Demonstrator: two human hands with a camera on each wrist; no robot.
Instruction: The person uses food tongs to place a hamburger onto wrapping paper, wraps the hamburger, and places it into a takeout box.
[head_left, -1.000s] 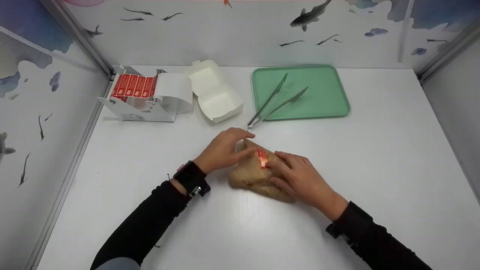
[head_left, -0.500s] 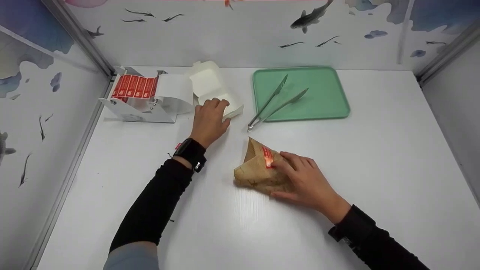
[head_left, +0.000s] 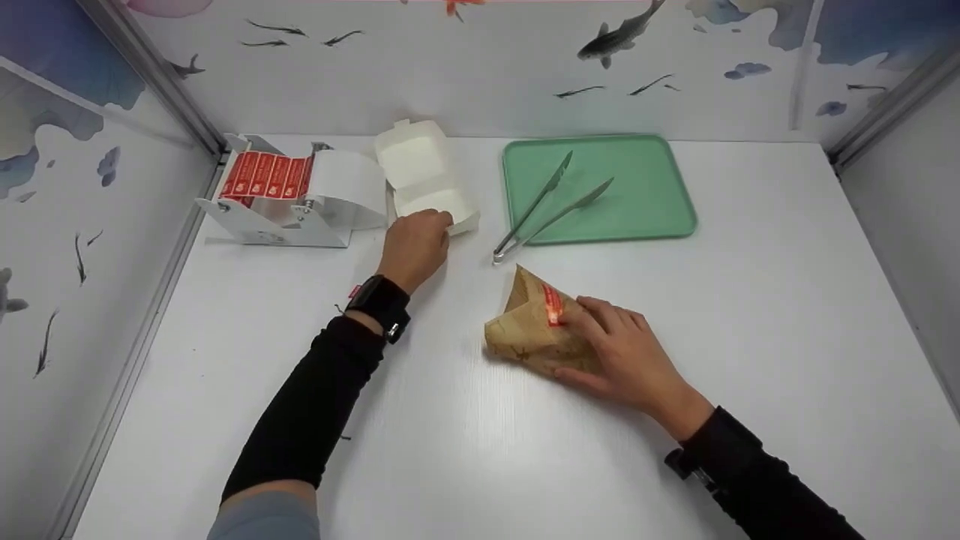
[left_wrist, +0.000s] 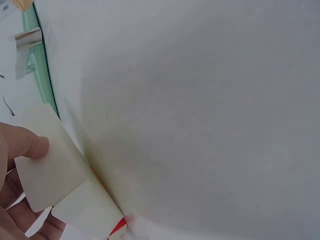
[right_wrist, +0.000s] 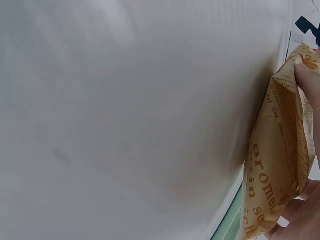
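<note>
In the head view my left hand (head_left: 415, 249) is at the near edge of a cream clamshell takeaway box (head_left: 414, 161), which lies with its lid up. The left wrist view shows the thumb (left_wrist: 32, 146) on the outside of the box wall (left_wrist: 55, 172) and the other fingers behind it, pinching the wall. Nearer the table's middle, my right hand (head_left: 630, 360) grips the right end of a brown printed paper bag (head_left: 529, 330). A red sticker (head_left: 553, 305) sits on the bag's top, and its flared end points left.
Left of the box stands a white label dispenser (head_left: 296, 225) with red labels (head_left: 259, 174). Metal tongs (head_left: 536, 214) lie partly on a green tray (head_left: 652, 202) at the back. Printed panels (head_left: 487, 82) wall in the white table (head_left: 465, 465).
My left hand has left the paper bag, reached back and left to the takeaway box, and taken hold of its near wall. My right hand has shifted the bag slightly right.
</note>
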